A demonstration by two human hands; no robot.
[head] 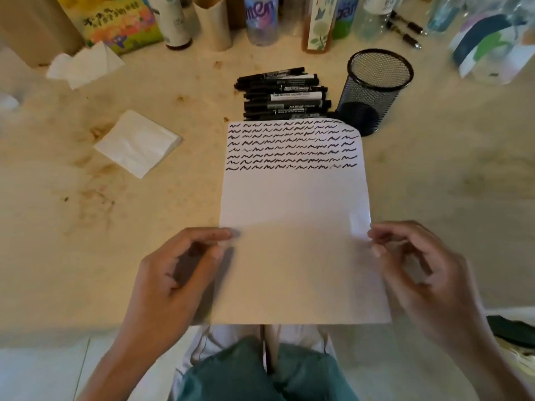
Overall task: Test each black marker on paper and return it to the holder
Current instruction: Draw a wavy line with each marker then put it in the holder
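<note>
A white sheet of paper point(292, 204) lies on the beige table point(144, 256), its top third filled with rows of black test squiggles. My left hand point(173, 273) pinches the sheet's left edge between thumb and index finger. My right hand point(414, 264) pinches the right edge the same way. Beyond the top of the sheet lies a pile of several capped black markers point(283, 94). To their right stands the black mesh holder point(373, 91), upright, with no marker visible inside. Neither hand has a marker in it.
Crumpled and folded tissues point(139, 143) lie at the left. Bottles, cartons and a picture book point(118, 24) line the back edge, with two dark pens point(405, 27) at the back right. The paper's near end overhangs the table's front edge above my lap.
</note>
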